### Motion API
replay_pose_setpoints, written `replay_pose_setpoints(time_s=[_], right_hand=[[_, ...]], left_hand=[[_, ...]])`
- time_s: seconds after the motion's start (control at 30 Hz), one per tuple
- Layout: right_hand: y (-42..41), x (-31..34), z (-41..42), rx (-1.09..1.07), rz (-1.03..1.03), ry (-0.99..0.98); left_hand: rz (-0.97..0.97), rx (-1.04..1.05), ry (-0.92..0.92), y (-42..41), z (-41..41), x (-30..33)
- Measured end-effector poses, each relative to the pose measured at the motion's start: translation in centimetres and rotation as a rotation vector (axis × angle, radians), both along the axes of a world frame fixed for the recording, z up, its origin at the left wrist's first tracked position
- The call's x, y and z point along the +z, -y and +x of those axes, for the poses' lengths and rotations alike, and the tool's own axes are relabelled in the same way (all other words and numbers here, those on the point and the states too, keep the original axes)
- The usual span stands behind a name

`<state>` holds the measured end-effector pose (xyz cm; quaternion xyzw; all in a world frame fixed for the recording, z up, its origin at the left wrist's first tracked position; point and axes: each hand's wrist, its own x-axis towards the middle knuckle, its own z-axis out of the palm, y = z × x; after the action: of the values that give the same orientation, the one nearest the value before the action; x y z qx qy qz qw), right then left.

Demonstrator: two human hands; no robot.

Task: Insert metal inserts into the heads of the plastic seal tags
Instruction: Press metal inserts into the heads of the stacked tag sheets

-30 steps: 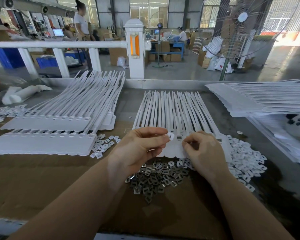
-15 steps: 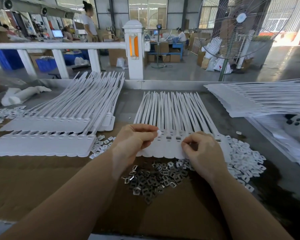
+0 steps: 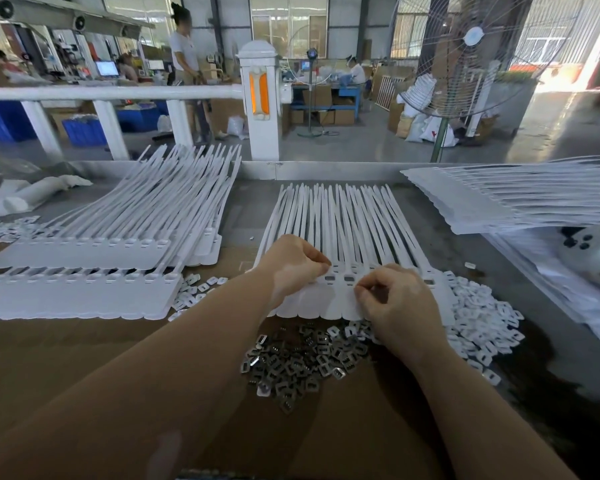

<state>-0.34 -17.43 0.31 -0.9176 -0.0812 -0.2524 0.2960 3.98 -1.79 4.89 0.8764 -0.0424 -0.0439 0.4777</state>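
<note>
Where the white tags (image 3: 340,244) lie fanned on the counter (image 3: 84,344), their joined heads face near and their thin tails run far; two head slots show grey metal; both hands rest curled on the heads, the left hand (image 3: 293,268) pinching at one slot, the right hand (image 3: 397,299) pinching something too small to make out; loose inserts (image 3: 302,358) heap just near of the tags; the hands hide several heads; white caps (image 3: 478,317) lie right.
</note>
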Motion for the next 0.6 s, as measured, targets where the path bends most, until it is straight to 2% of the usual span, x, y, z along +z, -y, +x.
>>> replay_pose_setpoints(time_s=[0.2,0.6], right_hand=[[0.03,-0.07,0.0,-0.001,0.006,-0.002],[-0.01,-0.11,0.01,0.008,0.012,0.009]], left_hand=[[0.077,-0.001,-0.043,0.58,0.4,0.11],[0.05,0.048,-0.089,0.75,0.97,0.14]])
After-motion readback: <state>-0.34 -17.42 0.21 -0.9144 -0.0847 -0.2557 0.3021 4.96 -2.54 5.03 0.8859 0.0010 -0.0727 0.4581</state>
